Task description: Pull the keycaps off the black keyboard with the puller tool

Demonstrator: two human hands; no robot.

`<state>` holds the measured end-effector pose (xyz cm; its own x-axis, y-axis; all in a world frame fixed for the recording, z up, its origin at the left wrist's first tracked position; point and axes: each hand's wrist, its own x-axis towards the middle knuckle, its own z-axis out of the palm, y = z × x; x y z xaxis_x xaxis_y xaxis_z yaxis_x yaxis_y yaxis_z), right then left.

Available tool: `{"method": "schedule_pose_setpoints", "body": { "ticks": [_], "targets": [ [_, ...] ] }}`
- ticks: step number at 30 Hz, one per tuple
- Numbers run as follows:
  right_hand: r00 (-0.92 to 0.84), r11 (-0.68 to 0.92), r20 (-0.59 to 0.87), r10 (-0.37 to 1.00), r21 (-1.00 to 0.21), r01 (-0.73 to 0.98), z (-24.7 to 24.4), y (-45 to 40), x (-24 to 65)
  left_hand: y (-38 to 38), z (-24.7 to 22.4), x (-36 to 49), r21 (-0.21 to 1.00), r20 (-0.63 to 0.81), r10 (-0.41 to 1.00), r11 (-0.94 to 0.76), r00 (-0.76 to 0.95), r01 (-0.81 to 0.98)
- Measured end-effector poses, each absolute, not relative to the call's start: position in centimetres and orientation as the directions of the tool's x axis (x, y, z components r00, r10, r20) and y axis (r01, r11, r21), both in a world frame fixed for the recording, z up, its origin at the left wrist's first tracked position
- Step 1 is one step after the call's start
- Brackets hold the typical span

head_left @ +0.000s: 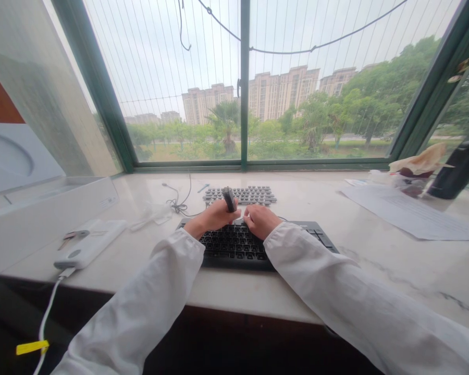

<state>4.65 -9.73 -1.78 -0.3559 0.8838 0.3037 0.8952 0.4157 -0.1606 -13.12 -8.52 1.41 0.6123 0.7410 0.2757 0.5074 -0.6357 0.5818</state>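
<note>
A black keyboard lies on the white marble counter, its keycaps off and its key sockets bare over much of the visible part. Over its back edge, my left hand is closed around a short, dark, upright tool that looks like a small brush; its lower end is hidden. My right hand rests beside it at the keyboard's back edge with fingers curled together. Whether anything small is between those fingers cannot be made out. Behind both hands, loose keycaps lie in rows, partly covered by my left hand.
A tangled cable and a clear plastic bag lie to the left. Farther left are a white power bank with keys on it and an open white box. Papers and a dark bottle are at right.
</note>
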Motion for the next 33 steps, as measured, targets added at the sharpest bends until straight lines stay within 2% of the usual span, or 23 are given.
{"method": "schedule_pose_setpoints", "body": {
  "ticks": [13,18,21,26,33],
  "targets": [
    [-0.357,0.420,0.318,0.878,-0.156,0.894,-1.8,-9.8,4.6,-8.7,1.6,-13.4,0.490,0.311,0.671,-0.720,0.673,0.491],
    [-0.426,0.528,0.411,0.806,-0.176,0.831,-2.0,-9.6,4.6,-8.6,1.2,-13.4,0.510,0.351,0.658,-0.731,0.666,0.454],
    [-0.465,0.593,0.445,0.765,-0.207,0.778,-2.0,-9.4,4.7,-8.6,1.1,-13.4,0.513,0.358,0.670,-0.723,0.651,0.462],
    [-0.479,0.610,0.402,0.780,-0.320,0.725,-1.9,-9.2,5.2,-8.6,0.9,-13.4,0.537,0.365,0.674,-0.716,0.642,0.446],
    [-0.484,0.617,0.398,0.779,-0.351,0.704,-1.8,-9.1,5.3,-8.6,0.4,-13.6,0.572,0.359,0.693,-0.693,0.625,0.439]
  ]
}}
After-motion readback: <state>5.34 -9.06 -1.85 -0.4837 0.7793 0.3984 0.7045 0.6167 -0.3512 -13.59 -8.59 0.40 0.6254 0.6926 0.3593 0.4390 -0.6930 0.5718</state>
